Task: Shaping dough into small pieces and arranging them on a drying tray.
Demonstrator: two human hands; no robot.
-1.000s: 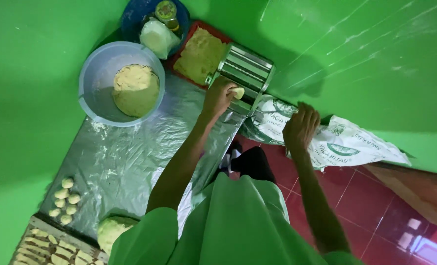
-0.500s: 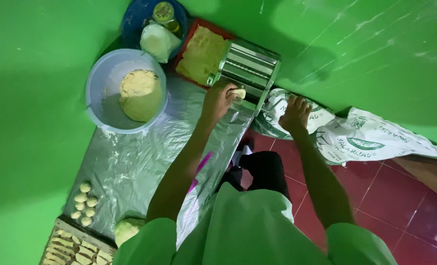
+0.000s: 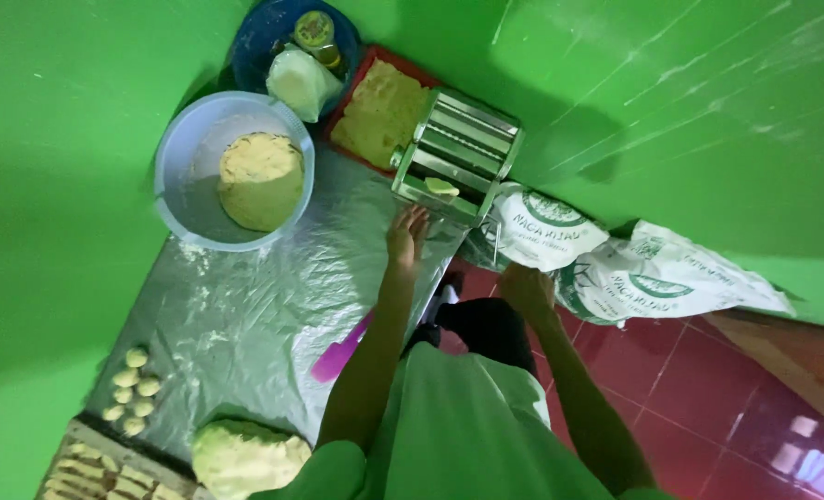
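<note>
A metal pasta roller (image 3: 458, 153) stands at the far edge of a clear plastic sheet (image 3: 245, 306). A small flat piece of pale dough (image 3: 441, 187) lies on the roller's near side. My left hand (image 3: 404, 239) hovers just in front of it, fingers apart and holding nothing. My right hand (image 3: 526, 287) is curled to the right of the machine, at the end of its thin crank handle (image 3: 495, 243), over the white sacks.
Left of the roller, a pale bowl (image 3: 166, 157) holds a dough ball (image 3: 262, 181). Behind are a red tray (image 3: 375, 111) of dough sheet and a blue basin (image 3: 254, 46). A pink scraper (image 3: 340, 352), small dough balls (image 3: 134, 389) and a dough lump (image 3: 245, 454) lie nearer. Printed white sacks (image 3: 616, 268) cover the red floor.
My left hand has let go of the dough piece on the roller and pulled back toward me. My right hand has moved down and closer to me at the crank.
</note>
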